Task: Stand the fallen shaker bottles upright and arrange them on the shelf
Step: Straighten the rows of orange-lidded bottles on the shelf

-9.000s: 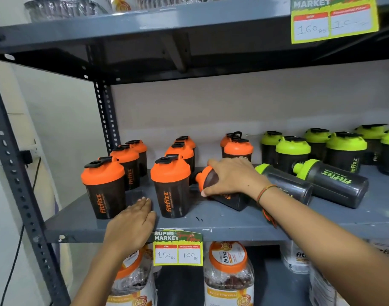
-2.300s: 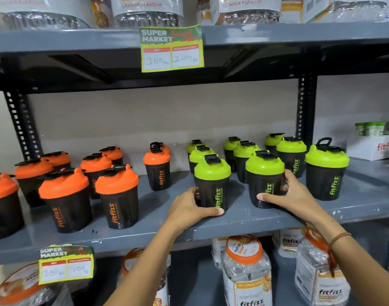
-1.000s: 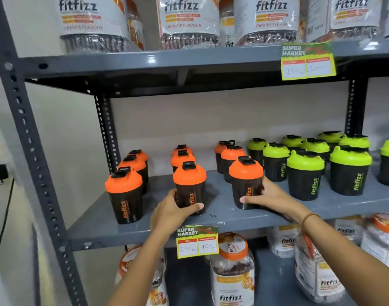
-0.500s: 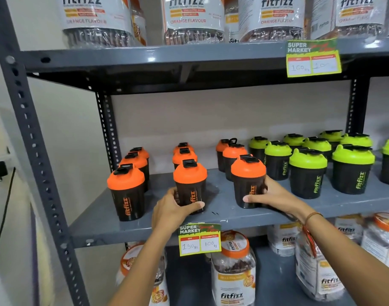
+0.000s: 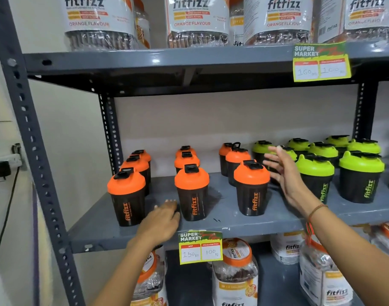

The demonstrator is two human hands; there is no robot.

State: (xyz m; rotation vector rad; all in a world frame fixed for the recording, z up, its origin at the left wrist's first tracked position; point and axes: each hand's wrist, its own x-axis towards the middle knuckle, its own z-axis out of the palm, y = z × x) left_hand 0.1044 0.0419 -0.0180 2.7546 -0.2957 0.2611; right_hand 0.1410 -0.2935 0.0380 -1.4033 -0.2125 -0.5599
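Observation:
Several black shaker bottles stand upright in rows on the grey middle shelf. Orange-lidded ones fill the left half, with front bottles at left, middle and right. Green-lidded ones fill the right half. No bottle lies on its side. My left hand hovers low over the shelf's front, just left of the middle orange bottle, holding nothing. My right hand is raised with fingers spread between the right orange bottle and the green ones, holding nothing.
Large fitfizz jars line the upper shelf, and more jars sit below. Price tags hang on the shelf edges. A perforated upright stands at the left, with a wall socket beyond it.
Both hands have let go of the front orange bottles. The left hand dropped left of the middle bottle; the right hand lifted away toward the green bottles. The bottles stay upright.

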